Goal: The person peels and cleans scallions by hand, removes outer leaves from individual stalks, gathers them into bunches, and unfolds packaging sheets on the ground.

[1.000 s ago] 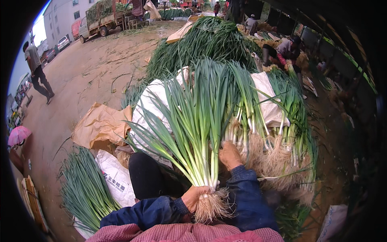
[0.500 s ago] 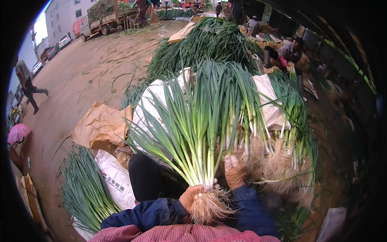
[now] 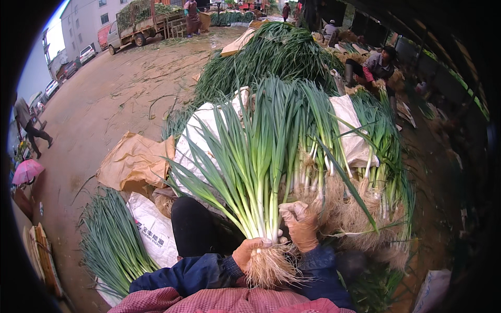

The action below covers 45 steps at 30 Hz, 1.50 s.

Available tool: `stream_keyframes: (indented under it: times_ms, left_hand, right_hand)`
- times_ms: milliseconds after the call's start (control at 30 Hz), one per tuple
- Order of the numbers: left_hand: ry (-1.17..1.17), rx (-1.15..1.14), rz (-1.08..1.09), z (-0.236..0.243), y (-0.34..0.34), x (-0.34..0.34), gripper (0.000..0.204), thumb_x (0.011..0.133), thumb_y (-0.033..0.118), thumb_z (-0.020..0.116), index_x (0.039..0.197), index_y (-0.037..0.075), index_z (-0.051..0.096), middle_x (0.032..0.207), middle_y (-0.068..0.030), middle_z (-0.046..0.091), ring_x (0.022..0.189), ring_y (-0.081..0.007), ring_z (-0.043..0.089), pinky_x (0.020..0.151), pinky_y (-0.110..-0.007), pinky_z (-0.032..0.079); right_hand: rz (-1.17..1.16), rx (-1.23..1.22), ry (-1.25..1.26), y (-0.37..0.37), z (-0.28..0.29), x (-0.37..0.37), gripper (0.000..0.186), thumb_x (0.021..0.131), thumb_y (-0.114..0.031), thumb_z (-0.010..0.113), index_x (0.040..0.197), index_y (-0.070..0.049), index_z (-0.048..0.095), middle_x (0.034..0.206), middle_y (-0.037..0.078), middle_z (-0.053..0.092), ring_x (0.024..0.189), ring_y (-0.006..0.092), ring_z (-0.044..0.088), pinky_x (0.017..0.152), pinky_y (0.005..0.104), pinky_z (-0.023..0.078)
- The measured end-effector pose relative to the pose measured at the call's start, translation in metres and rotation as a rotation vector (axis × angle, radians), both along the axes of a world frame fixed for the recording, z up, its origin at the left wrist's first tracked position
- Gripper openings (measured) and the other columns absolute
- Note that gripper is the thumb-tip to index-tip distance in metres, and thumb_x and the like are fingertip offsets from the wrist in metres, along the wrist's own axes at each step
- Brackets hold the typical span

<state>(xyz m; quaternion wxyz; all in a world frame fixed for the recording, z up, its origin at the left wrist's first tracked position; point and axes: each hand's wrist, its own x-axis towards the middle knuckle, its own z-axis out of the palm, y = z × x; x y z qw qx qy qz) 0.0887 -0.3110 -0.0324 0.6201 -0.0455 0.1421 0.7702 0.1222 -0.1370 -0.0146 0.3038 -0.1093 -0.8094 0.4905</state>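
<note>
The bed of the truck (image 3: 169, 23) at upper left carries a load of cut greens (image 3: 136, 13), heaped up behind its rails. Several sacks lie around the person: a crumpled brown sack (image 3: 134, 161) on the ground at left, a white printed sack (image 3: 154, 229) partly under a pile of long greens (image 3: 112, 240), a white sack (image 3: 201, 133) just beyond the knee, and another white sack (image 3: 349, 125) spread over the leaves of a row of green onions (image 3: 360, 208). Whether anything is inside these sacks I cannot tell

The bunch of green onions (image 3: 258, 193) is upright in front of the person's body, leaning slightly left, roots down and leaves fanning away toward the big heap of greens (image 3: 266, 57). Its leaves are long, flat and dark green, with tips spreading widest on the left; lower down they pale to yellow-green, then to white stems packed close together. A bushy tuft of tan, stringy roots (image 3: 271, 267) hangs at the bottom

The left hand (image 3: 250, 254) has a closed grip around the white stems, just above the roots. The right hand (image 3: 300, 224) is raised just beside the stems, its fingers curled; whether its grip holds anything I cannot tell
</note>
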Motion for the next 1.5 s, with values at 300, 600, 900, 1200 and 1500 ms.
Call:
stream_keyframes:
  times_ms: [300, 600, 900, 1200, 1500]
  left_hand:
    - [0.052, -0.040, 0.035, 0.007, 0.000, 0.004, 0.051, 0.081, 0.008, 0.056, 0.129, -0.001, 0.043, 0.115, -0.0165, 0.058, 0.099, -0.0235, 0.060, 0.085, -0.036, 0.051]
    - [0.067, -0.192, 0.047, 0.009, 0.009, 0.019, 0.037, 0.081, 0.003, 0.059, 0.118, -0.003, 0.053, 0.088, -0.0070, 0.062, 0.069, -0.0139, 0.063, 0.059, -0.024, 0.055]
    - [0.160, -0.159, -0.039, 0.003, 0.005, 0.020, 0.046, 0.081, 0.006, 0.058, 0.125, -0.002, 0.047, 0.113, -0.0144, 0.059, 0.093, -0.0202, 0.062, 0.082, -0.032, 0.051]
    - [0.125, -0.149, -0.017, 0.005, 0.002, 0.025, 0.047, 0.081, 0.005, 0.055, 0.127, -0.003, 0.046, 0.110, -0.0116, 0.060, 0.092, -0.0159, 0.061, 0.082, -0.029, 0.051]
    - [-0.060, 0.214, -0.036, 0.023, 0.011, 0.005, 0.047, 0.077, 0.007, 0.056, 0.123, 0.000, 0.047, 0.120, -0.0171, 0.053, 0.110, -0.0246, 0.054, 0.087, -0.038, 0.049]
  right_hand:
    - [-0.076, 0.269, -0.558, 0.009, 0.005, -0.008, 0.032, 0.085, -0.028, 0.062, 0.097, 0.001, 0.055, 0.074, 0.010, 0.060, 0.067, 0.0239, 0.058, 0.063, 0.0352, 0.046]
    - [-0.348, 0.319, -0.426, -0.009, -0.023, -0.003, 0.034, 0.088, -0.035, 0.052, 0.078, -0.004, 0.063, 0.068, 0.023, 0.058, 0.068, 0.0419, 0.057, 0.058, 0.0455, 0.043]
    - [-0.286, 0.076, -0.406, 0.016, -0.027, -0.026, 0.034, 0.084, -0.036, 0.055, 0.090, -0.004, 0.066, 0.077, 0.023, 0.062, 0.075, 0.0398, 0.061, 0.065, 0.0427, 0.048]
    - [-0.268, 0.559, -0.264, 0.008, -0.020, 0.023, 0.026, 0.090, -0.023, 0.054, 0.071, -0.006, 0.058, 0.056, 0.015, 0.054, 0.051, 0.0311, 0.056, 0.048, 0.0404, 0.041]
    - [-0.116, -0.889, -0.103, -0.025, 0.060, 0.105, 0.027, 0.089, -0.027, 0.058, 0.073, -0.007, 0.053, 0.057, 0.001, 0.055, 0.040, 0.0046, 0.041, 0.036, 0.0179, 0.030]
